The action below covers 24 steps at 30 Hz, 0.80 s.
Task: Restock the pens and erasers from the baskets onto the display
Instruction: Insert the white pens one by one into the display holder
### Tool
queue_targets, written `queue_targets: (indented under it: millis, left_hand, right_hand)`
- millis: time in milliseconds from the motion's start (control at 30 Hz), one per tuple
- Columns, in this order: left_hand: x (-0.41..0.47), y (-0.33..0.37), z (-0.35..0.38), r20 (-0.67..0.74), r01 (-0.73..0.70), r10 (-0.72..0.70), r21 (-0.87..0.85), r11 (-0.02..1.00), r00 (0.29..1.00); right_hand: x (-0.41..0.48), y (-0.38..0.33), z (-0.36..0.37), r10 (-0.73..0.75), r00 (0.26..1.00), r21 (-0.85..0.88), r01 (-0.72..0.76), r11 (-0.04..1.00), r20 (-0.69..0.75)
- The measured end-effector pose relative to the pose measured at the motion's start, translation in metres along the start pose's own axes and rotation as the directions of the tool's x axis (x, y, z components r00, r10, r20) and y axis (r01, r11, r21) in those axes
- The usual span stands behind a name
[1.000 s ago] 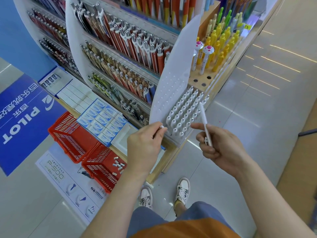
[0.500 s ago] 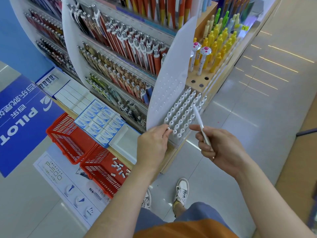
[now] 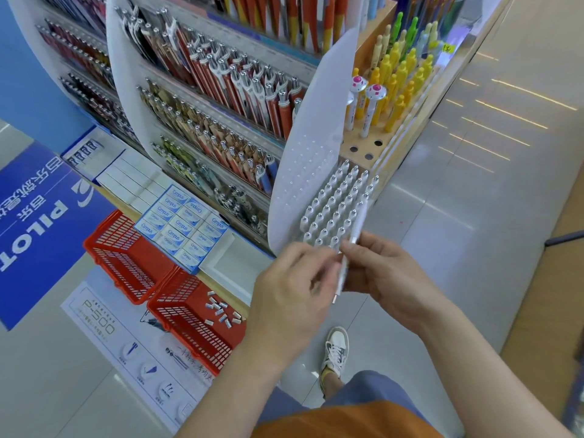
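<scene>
My right hand (image 3: 388, 279) grips a slim white pen (image 3: 355, 235), tip-end down, just in front of the white rack of matching pens (image 3: 335, 210) at the corner of the display. Beside it, my left hand (image 3: 290, 295) has curled fingers, and their tips meet the pen's lower barrel in a pinch; that spot is blurred. On the floor stand two red baskets. The left basket (image 3: 126, 254) looks bare, and the right basket (image 3: 189, 330) holds several small white erasers (image 3: 221, 311).
Tiers of clipped pens (image 3: 227, 90) fill the curved white display. Yellow and green pens (image 3: 398, 74) stand in a wooden holder to the right. Blue Campus eraser boxes (image 3: 183, 222) lie on the low shelf beside a white tray (image 3: 234, 267). My shoe (image 3: 336, 349) is below.
My left hand left the rack's front corner and came across to the pen. My right hand brought the pen down and left toward it. The view shifted slightly.
</scene>
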<state>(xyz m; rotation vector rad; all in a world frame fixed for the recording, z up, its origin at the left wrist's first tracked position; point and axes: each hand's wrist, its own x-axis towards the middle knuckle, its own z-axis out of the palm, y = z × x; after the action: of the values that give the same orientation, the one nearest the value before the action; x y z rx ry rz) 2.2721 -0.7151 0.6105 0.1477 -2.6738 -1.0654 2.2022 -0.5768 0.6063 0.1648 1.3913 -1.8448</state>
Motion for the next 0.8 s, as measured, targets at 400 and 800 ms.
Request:
queue_targets:
  millis: [400, 800]
  left_hand:
    - [-0.004, 0.011, -0.034, 0.055, 0.478, -0.552, -0.574, 0.665, 0.832]
    - [-0.001, -0.010, -0.081, -0.320, 0.250, -0.350, -0.316, 0.916, 0.880]
  right_hand:
    - [0.003, 0.008, 0.031, -0.078, 0.996, 0.306, 0.087, 0.948, -0.041]
    - [0.007, 0.027, -0.005, -0.045, 0.948, -0.119, 0.008, 0.993, -0.314]
